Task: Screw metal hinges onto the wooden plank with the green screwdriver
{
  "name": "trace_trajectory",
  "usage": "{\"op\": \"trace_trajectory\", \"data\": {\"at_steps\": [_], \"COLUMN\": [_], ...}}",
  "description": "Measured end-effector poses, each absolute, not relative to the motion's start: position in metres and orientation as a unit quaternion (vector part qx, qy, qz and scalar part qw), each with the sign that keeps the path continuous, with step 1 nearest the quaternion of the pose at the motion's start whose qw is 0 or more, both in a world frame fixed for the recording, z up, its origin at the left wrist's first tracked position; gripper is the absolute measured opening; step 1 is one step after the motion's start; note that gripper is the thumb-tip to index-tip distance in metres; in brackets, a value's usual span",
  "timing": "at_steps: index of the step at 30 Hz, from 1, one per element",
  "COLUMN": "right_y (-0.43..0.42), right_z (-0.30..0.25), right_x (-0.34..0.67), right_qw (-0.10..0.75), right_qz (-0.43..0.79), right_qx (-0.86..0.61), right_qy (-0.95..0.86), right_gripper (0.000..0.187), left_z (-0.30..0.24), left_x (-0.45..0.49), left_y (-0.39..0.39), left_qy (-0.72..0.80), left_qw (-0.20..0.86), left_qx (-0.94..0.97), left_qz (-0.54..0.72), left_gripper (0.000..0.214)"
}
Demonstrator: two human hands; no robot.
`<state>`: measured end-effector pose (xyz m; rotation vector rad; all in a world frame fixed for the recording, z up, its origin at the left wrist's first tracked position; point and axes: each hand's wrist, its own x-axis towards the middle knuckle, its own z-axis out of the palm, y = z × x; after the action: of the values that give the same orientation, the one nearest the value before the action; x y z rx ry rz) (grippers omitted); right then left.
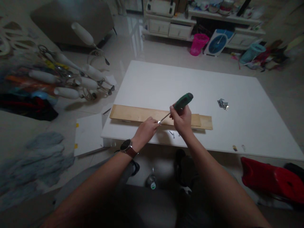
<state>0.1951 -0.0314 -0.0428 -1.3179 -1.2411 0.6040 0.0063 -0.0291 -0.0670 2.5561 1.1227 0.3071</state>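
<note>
A long wooden plank lies along the near edge of a white board on the floor. My right hand is closed round a green-handled screwdriver, its shaft slanting down and left to the plank. My left hand, with a wristwatch, pinches a small metal piece at the screwdriver's tip. A few loose screws lie on the board just below my hands.
Small metal hinges lie on the board to the right. A red case sits at the near right. White-handled tools and clutter lie on the left, papers beside the board. Pink bin and fan stand far back.
</note>
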Motion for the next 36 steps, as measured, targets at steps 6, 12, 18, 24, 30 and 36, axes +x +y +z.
{"op": "trace_trajectory", "data": {"at_steps": [6,12,18,24,30,36], "right_y": [-0.032,-0.03,-0.031,-0.032,-0.028,-0.029], "right_z": [-0.039,-0.037,-0.029,-0.024,-0.025,-0.019], "right_x": [0.193,0.19,0.188,0.188,0.183,0.182], "right_qw": [0.579,0.569,0.538,0.531,0.554,0.524], "right_qz": [0.265,0.306,0.332,0.303,0.289,0.312], "right_qx": [-0.538,-0.532,-0.505,-0.499,-0.507,-0.512], "right_qy": [-0.552,-0.548,-0.588,-0.615,-0.594,-0.605], "right_gripper": [0.024,0.033,0.031,0.024,0.03,0.028], "left_z": [-0.067,-0.066,-0.068,-0.07,-0.07,-0.069], "left_x": [0.007,0.008,0.009,0.008,0.008,0.009], "left_y": [-0.029,-0.029,-0.028,-0.028,-0.029,-0.029], "left_qy": [0.396,0.402,0.41,0.417,0.425,0.424], "left_qw": [0.167,0.164,0.165,0.184,0.188,0.194], "left_qx": [0.896,0.895,0.892,0.882,0.879,0.877], "left_qz": [0.108,0.104,0.097,0.116,0.108,0.117], "left_gripper": [0.024,0.025,0.027,0.031,0.033,0.032]}}
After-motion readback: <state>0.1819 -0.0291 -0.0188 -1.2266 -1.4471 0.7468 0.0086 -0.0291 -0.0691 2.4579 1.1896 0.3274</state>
